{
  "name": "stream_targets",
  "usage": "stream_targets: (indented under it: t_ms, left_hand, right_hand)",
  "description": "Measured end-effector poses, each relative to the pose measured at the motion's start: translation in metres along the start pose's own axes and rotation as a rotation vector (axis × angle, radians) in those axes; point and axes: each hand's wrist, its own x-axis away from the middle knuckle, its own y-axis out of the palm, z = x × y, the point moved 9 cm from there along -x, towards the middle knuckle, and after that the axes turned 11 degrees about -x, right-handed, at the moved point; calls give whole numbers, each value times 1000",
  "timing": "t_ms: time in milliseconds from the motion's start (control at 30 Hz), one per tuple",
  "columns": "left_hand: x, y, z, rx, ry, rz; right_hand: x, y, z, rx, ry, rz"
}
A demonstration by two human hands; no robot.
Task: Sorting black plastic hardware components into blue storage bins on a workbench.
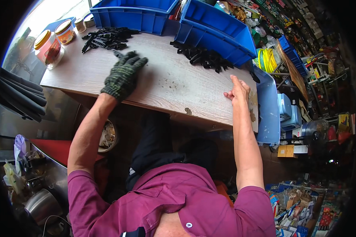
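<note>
Filling the frame's upper middle, a worn wood-grain table point(170, 94) bears 2 heaps of black plastic parts point(106, 38) below 2 blue bins point(126, 19). Printed labels wrap 2 jars point(48, 48), upper left. The knit-gloved left hand point(124, 75) is beside the left heap, grip unclear; the bare right hand point(240, 93) is half open.

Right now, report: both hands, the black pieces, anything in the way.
Left hand gloved, by left black pile, grip unclear. Right hand bare, nearer right black pile. Blue bins behind both piles, nothing seen blocking either hand.
</note>
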Motion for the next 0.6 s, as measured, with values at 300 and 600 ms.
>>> stream_targets:
  t_ms: [300, 600]
  left_hand:
    - [-2, -8, 7, -89, -95, 123]
    - [-5, -20, 9, 2, -167, 190]
  right_hand:
    - [-11, 49, -15, 377, -122, -7]
    - [-1, 63, -28, 613, -251, 6]
